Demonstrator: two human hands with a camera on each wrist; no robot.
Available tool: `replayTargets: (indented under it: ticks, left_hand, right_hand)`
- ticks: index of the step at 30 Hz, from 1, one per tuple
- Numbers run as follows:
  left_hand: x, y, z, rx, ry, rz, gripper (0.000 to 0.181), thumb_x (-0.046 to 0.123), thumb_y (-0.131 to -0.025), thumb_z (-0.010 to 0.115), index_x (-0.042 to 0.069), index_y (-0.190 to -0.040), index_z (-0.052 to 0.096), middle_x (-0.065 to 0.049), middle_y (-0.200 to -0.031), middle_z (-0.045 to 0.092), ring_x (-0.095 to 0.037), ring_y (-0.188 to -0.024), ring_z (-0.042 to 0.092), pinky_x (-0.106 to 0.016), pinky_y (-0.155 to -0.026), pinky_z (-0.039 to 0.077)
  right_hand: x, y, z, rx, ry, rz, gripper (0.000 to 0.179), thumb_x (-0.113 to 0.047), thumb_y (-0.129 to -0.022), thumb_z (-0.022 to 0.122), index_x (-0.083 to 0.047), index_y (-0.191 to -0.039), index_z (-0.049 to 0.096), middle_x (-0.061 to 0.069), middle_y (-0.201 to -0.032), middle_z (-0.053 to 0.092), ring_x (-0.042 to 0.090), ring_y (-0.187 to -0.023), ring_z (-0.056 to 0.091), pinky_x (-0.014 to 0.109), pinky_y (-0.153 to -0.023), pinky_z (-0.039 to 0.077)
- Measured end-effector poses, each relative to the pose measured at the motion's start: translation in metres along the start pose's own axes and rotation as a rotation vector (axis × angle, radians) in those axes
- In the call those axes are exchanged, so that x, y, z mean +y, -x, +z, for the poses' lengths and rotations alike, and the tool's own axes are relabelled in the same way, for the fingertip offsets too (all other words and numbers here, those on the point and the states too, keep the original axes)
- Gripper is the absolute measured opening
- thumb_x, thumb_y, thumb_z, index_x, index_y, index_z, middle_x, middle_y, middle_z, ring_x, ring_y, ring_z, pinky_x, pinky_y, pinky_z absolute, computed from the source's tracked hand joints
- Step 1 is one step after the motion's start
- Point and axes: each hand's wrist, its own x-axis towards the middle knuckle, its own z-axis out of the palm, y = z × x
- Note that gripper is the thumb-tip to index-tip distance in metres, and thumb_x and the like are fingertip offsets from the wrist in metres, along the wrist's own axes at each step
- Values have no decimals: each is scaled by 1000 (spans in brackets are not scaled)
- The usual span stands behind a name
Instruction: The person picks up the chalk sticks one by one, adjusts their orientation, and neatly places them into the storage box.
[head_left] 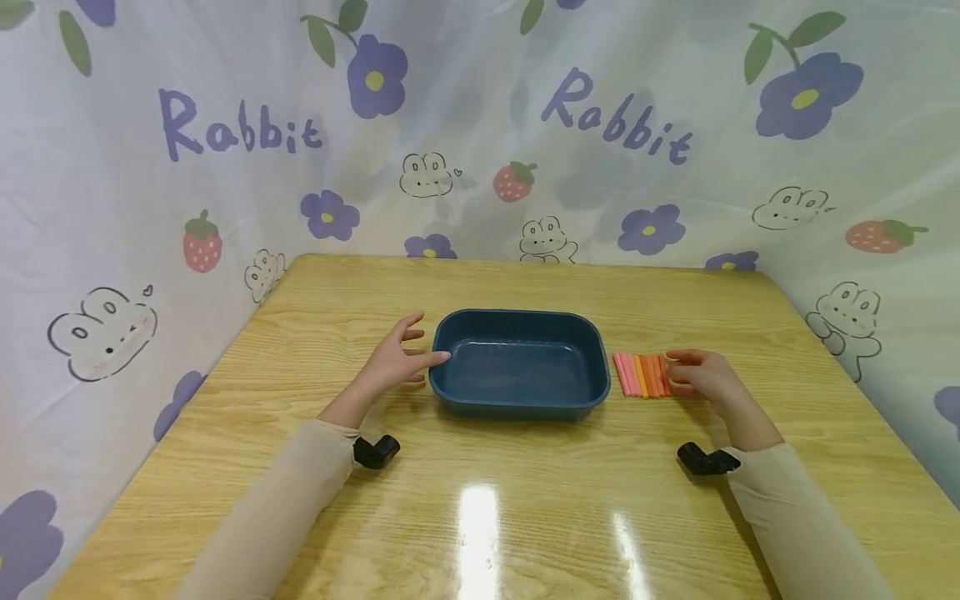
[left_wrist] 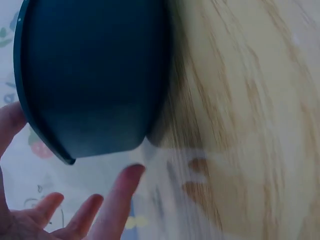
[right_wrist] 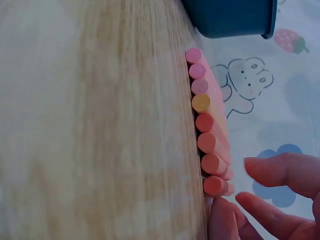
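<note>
a dark blue basin (head_left: 517, 412) rests upright near the middle of the table (head_left: 547, 500), its mouth facing up so that its inside can be reached from either side. at its nine o'clock the left hand (head_left: 393, 362) is spread, one digit reaching over the rim and the other fingers apart from the wall, clasping nothing; that placing seems suited to steadying the basin rather than lifting it. past the basin's three o'clock, near but apart from it, a row of coloured sticks (head_left: 639, 375) lies flat on the table, pink ones nearest the basin, then a yellow one, then orange and reddish ones. packed side by side, they probably keep one another from rolling. at the row's own three o'clock the right hand (head_left: 708, 379) has its fingers loosely parted about the outermost stick, gripping nothing; whether a fingertip touches it cannot be told. the row's end likely gives easier access than its crowded middle
</note>
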Motion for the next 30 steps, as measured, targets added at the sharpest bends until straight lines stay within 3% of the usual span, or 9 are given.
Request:
replayTargets:
  ticks: [6, 13, 17, 25, 30]
  left_hand:
    - [-1, -4, 5, -15, 91, -41, 91, 24, -81, 74, 21, -151, 16, -20, -145, 26, -40, -111, 53, -45, -75, 54]
    - [-3, -7, 8, -66, 131, -61, 84, 17, -84, 72, 16, -150, 20, -21, -142, 31, -38, -108, 55, -42, -71, 55]
    - [-5, -8, 10, -76, 132, -76, 77, 12, -86, 68, 16, -149, 24, -22, -142, 31, -37, -106, 57, -41, -71, 55]
    - [-4, -9, 11, -75, 162, -77, 71, 8, -87, 64, 17, -147, 28, -20, -139, 35, -35, -102, 59, -44, -72, 55]
    - [-4, -8, 11, -80, 165, -77, 70, 8, -87, 64, 18, -147, 29, -20, -139, 36, -35, -100, 60, -44, -73, 55]
  right_hand:
    - [1, -5, -2, -42, 53, -11, 61, -2, -89, 61, 15, -138, 29, 33, -128, 37, 6, -86, 56, 31, -81, 52]
    - [0, -8, -9, -135, 44, 8, 67, 1, -89, 59, 13, -142, 20, 15, -102, 49, 12, -79, 63, 31, -76, 54]
    - [-1, -10, -13, -182, 39, 17, 66, 2, -89, 59, 12, -142, 20, 12, -96, 51, 15, -78, 63, 32, -74, 55]
    - [-2, -9, -9, -120, 2, 27, 64, 3, -86, 59, 9, -138, 22, 19, -111, 42, 17, -80, 61, 35, -73, 55]
    - [1, -8, -9, -68, -59, 15, 68, 4, -85, 59, 7, -141, 19, 20, -114, 45, 18, -79, 63, 36, -73, 55]
